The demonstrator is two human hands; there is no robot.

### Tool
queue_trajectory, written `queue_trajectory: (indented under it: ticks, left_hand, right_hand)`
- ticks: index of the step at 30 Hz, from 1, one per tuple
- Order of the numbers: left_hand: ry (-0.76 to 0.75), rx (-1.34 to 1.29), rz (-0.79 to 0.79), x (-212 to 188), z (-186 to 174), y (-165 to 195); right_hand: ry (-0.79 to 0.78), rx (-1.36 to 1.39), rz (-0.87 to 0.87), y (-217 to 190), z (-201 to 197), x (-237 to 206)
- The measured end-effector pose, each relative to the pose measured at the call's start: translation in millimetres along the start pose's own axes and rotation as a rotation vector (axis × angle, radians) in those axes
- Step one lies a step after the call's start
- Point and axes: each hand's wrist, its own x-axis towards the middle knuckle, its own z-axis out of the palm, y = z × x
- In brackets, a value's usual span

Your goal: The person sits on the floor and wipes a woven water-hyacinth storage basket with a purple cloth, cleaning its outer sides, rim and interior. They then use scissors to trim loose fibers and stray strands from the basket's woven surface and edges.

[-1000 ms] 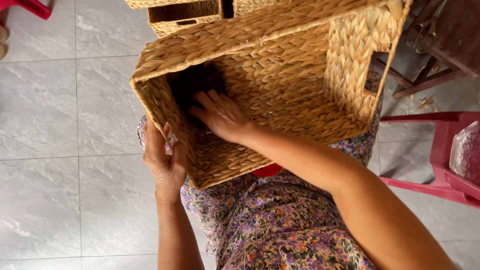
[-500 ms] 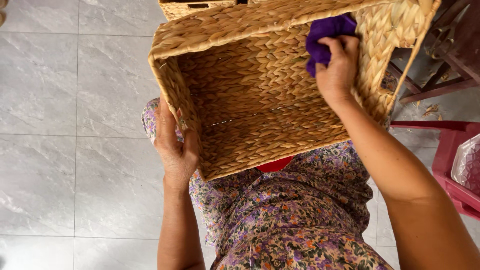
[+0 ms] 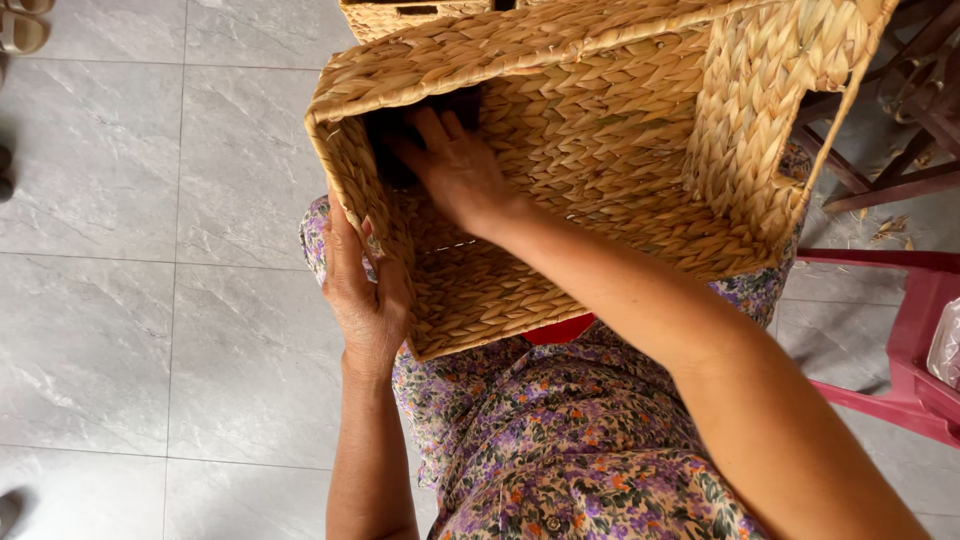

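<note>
A large woven straw basket (image 3: pixel 520 45) lies tilted on my lap, its opening facing me. My left hand (image 3: pixel 365 290) grips the outside of its left wall near the lower corner. My right hand (image 3: pixel 460 170) reaches inside to the far left corner, fingers spread over a dark cloth (image 3: pixel 395 135) and pressing it against the weave. Most of the cloth is hidden in shadow under my fingers. My flowered dress (image 3: pixel 560 440) shows below the basket.
Another woven basket (image 3: pixel 400 15) stands just beyond, at the top edge. A red plastic chair (image 3: pixel 900 380) with a clear bag (image 3: pixel 945 345) is at the right, with dark wooden furniture legs (image 3: pixel 900 130) above it. Grey floor tiles (image 3: pixel 150 300) spread left, and a sandal (image 3: pixel 20 30) lies top left.
My right hand has carried the purple cloth from the basket's right wall back to the far left corner inside. The left hand keeps its hold on the left wall.
</note>
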Motion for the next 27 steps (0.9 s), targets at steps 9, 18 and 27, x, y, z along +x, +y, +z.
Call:
queue_trajectory:
  ticks: [9,18,27]
  left_hand:
    - [-0.021,0.057,0.030,8,-2,13]
    - [-0.028,0.044,0.054,10,0,11]
    - [0.019,-0.042,-0.055,-1,3,-2]
  right_hand:
    - [0.079,-0.147,0.234,136,-50,-118]
    - [-0.205,-0.109,0.662,126,-54,-116]
    - [-0.589,0.157,0.200,-12,3,-73]
